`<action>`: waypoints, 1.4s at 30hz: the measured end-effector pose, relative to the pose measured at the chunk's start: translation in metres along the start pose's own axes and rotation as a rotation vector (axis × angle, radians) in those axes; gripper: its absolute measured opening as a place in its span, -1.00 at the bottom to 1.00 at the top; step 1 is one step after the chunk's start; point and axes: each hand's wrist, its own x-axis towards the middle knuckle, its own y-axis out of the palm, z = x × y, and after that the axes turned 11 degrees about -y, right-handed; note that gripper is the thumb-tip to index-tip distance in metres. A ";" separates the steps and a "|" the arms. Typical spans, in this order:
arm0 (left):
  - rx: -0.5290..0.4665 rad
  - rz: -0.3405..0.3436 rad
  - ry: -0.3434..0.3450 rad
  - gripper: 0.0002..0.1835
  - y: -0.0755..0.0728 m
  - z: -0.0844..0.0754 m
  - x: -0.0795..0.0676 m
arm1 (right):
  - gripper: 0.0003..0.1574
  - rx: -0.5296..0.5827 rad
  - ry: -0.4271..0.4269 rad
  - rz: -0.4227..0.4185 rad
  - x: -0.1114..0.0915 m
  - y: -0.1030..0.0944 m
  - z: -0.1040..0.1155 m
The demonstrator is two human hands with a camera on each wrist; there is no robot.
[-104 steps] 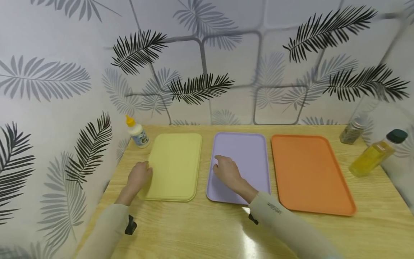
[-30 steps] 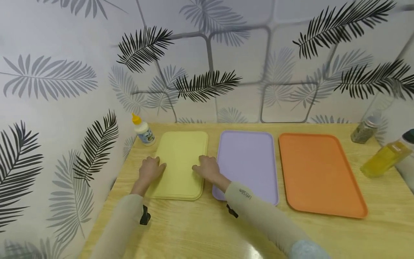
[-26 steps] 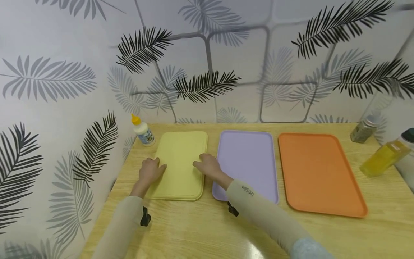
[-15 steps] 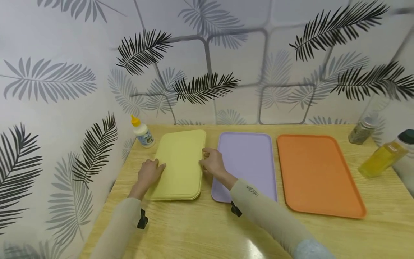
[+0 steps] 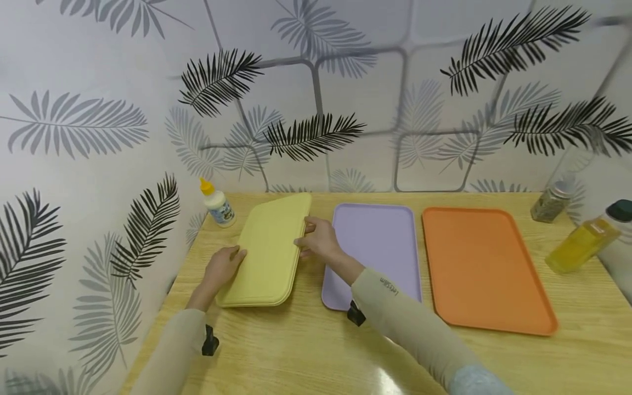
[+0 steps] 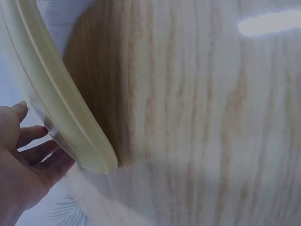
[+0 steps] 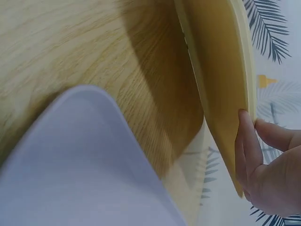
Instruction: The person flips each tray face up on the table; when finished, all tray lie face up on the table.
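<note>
A yellow tray [image 5: 269,249], its flat face up, is tilted with its right side raised off the table and its left side low. My right hand [image 5: 321,240] pinches the raised right edge. In the right wrist view, the fingers [image 7: 248,146] lie against the shaded underside and the thumb is at the rim. My left hand [image 5: 223,266] grips the low left edge, thumb toward the top face. In the left wrist view, its fingers [image 6: 40,153] reach round the tray edge [image 6: 70,101], and their tips are partly hidden.
A purple tray [image 5: 372,258] lies flat beside the yellow one, and an orange tray [image 5: 486,269] lies farther right. A glue bottle [image 5: 220,210] stands at the back left. A jar [image 5: 550,203] and a bottle of yellow liquid [image 5: 582,244] stand at the right. A patterned wall backs the wooden table [image 5: 296,351].
My right hand came across from over the purple tray to the yellow tray's right edge, then lifted that side. The yellow tray went from flat to tilted; my left hand stayed at its left edge.
</note>
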 end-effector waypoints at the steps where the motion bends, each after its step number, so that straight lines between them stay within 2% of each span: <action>1: -0.016 0.000 0.002 -0.41 0.001 0.000 -0.001 | -0.04 0.002 0.009 0.005 0.000 -0.001 0.001; 6: -0.052 0.007 0.033 -0.43 0.002 0.002 -0.013 | 0.01 0.006 0.038 0.024 0.003 -0.007 0.001; 11: -0.050 0.101 0.056 -0.36 -0.002 -0.001 -0.033 | 0.05 0.052 0.051 0.034 0.005 -0.011 0.003; 14: -0.042 0.135 0.074 -0.30 -0.004 -0.003 -0.047 | 0.06 0.079 0.051 0.043 0.005 -0.012 0.006; 18: -0.018 0.115 0.109 -0.25 -0.003 -0.003 -0.062 | 0.07 0.088 0.050 0.027 0.005 -0.014 0.011; 25: -0.028 0.091 0.113 -0.18 0.003 0.001 -0.085 | 0.06 0.063 0.043 0.029 0.006 -0.017 0.016; 30: -0.046 0.076 0.128 -0.10 0.007 0.000 -0.091 | 0.06 0.049 0.042 0.012 0.007 -0.019 0.021; 35: -0.061 0.074 0.095 -0.05 0.009 -0.007 -0.099 | 0.06 0.066 0.038 0.013 0.006 -0.021 0.024; 42: -0.061 0.059 0.078 -0.08 0.016 -0.008 -0.104 | 0.04 0.095 0.047 0.026 0.004 -0.022 0.034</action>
